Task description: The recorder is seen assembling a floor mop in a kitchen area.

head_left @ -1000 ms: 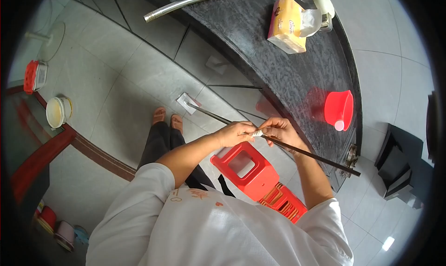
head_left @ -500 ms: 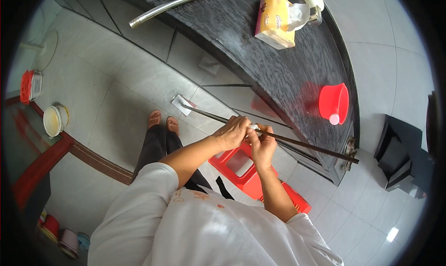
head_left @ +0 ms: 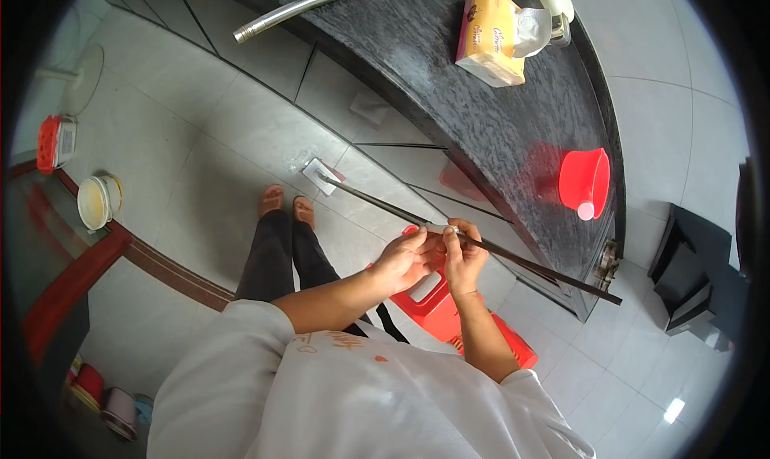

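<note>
Rod: a long thin dark metal rod (head_left: 529, 258) runs slantwise in front of the person, from a flat pale head (head_left: 319, 174) resting on the floor tiles near the feet up to a free end (head_left: 616, 301) beside the counter's edge.
Left hand: the left hand (head_left: 405, 260) is curled at the rod's middle, its fingertips pinched on a small pale piece (head_left: 439, 229) that sits against the rod; a narrow grip.
Right hand: the right hand (head_left: 464, 258) stands just beside the left, touching it, thumb and forefinger closed on the same spot of the rod.
Below the hands: a red plastic stool (head_left: 449, 310) with an open slot in its top stands on the floor, partly covered by both forearms.
Counter: a dark speckled stone counter (head_left: 489, 130) curves along the far side; on it sit a red plastic scoop-shaped cup (head_left: 584, 182), a yellow tissue box (head_left: 489, 35) with a white tissue pulled up, and a pale rounded thing at the top edge, cut off.
Above: a shiny curved metal tube (head_left: 321, 2) juts past the counter's rim.
Left side: a cream bowl (head_left: 96, 202) and a red-lidded container (head_left: 52, 142) rest on a glass-topped, red-framed surface.
Hard to make out: whether the pale piece is wrapped around the rod or only pressed to it I cannot tell; the fingers hide it.
</note>
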The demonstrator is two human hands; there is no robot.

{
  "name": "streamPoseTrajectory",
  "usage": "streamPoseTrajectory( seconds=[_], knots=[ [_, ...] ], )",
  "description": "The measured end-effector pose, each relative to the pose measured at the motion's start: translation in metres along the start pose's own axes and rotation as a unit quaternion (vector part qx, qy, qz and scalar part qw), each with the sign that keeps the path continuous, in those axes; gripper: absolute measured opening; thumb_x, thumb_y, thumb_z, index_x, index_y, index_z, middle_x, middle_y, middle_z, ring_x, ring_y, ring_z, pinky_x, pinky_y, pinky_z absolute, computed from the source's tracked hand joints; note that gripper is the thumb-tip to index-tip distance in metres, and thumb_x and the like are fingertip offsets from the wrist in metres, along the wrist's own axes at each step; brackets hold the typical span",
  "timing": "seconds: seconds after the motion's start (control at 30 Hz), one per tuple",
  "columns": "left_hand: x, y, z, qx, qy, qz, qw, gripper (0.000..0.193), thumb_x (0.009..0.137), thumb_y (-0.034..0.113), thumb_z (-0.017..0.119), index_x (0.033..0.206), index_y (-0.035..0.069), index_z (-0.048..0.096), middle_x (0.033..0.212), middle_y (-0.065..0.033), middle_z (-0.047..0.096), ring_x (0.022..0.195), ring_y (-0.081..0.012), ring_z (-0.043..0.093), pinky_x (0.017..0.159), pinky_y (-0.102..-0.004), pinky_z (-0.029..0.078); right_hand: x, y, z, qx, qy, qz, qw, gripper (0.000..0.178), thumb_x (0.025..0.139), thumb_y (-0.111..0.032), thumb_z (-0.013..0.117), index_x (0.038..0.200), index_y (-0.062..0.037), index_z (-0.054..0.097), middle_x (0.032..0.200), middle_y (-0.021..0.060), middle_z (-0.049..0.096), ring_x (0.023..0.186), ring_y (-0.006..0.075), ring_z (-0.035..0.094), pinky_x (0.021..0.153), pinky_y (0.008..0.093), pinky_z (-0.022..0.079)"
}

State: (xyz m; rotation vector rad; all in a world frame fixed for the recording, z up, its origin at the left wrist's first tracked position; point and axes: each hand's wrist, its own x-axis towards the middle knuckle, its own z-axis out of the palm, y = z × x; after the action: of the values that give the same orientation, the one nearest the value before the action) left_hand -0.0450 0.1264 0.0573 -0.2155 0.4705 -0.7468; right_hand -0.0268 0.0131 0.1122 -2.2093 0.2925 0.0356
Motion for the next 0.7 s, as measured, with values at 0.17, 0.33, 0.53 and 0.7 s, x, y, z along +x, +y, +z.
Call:
streamPoseTrajectory(
  seconds=[0.17, 0.33, 0.53, 0.7],
  knots=[
    [0.002, -0.001, 0.012, -0.056, 0.095, 0.024, 0.994, 0.025, 0.097, 0.027, 0.042, 0.101, 0.006, 0.055, 0.098, -0.006, 0.061, 0.094, -0.0181, 0.058, 0.09, -0.0388, 0.044, -0.005, -0.014, 0.011, -0.009, 0.0, -0.008, 1.0, 0.014, 0.085, -0.013, 0.062, 0.089, -0.0004, 0.06, 0.069, 0.0032, 0.061, 0.061, 0.0086, 0.056, 0.056, 0.0228, 0.046],
    [-0.003, 0.006, 0.019, -0.027, 0.188, 0.071, 0.979, 0.027, 0.099, 0.023, 0.035, 0.099, 0.002, 0.052, 0.094, -0.0087, 0.06, 0.089, -0.0187, 0.058, 0.083, -0.0371, 0.046, -0.011, -0.029, 0.024, -0.044, -0.007, -0.073, 0.996, 0.012, 0.085, -0.012, 0.062, 0.09, -0.0019, 0.059, 0.074, 0.006, 0.063, 0.062, 0.0104, 0.057, 0.058, 0.0236, 0.047],
    [-0.014, 0.02, 0.015, -0.078, 0.139, 0.07, 0.985, 0.022, 0.097, 0.019, 0.04, 0.096, 0.002, 0.054, 0.092, -0.0087, 0.059, 0.086, -0.0179, 0.059, 0.08, -0.0318, 0.046, -0.01, -0.043, 0.032, -0.036, -0.05, -0.048, 0.997, 0.012, 0.085, -0.011, 0.062, 0.091, -0.002, 0.058, 0.076, 0.0069, 0.063, 0.065, 0.0112, 0.059, 0.058, 0.0251, 0.048],
    [-0.011, 0.023, 0.005, -0.057, 0.167, 0.069, 0.982, 0.017, 0.094, 0.014, 0.046, 0.097, 0.0, 0.055, 0.093, -0.0085, 0.059, 0.084, -0.0183, 0.059, 0.081, -0.0336, 0.047, -0.011, -0.031, 0.036, -0.084, -0.039, -0.146, 0.985, 0.012, 0.084, -0.009, 0.062, 0.092, -0.0022, 0.058, 0.082, 0.0096, 0.064, 0.069, 0.0165, 0.062, 0.06, 0.0274, 0.05]
  ],
)
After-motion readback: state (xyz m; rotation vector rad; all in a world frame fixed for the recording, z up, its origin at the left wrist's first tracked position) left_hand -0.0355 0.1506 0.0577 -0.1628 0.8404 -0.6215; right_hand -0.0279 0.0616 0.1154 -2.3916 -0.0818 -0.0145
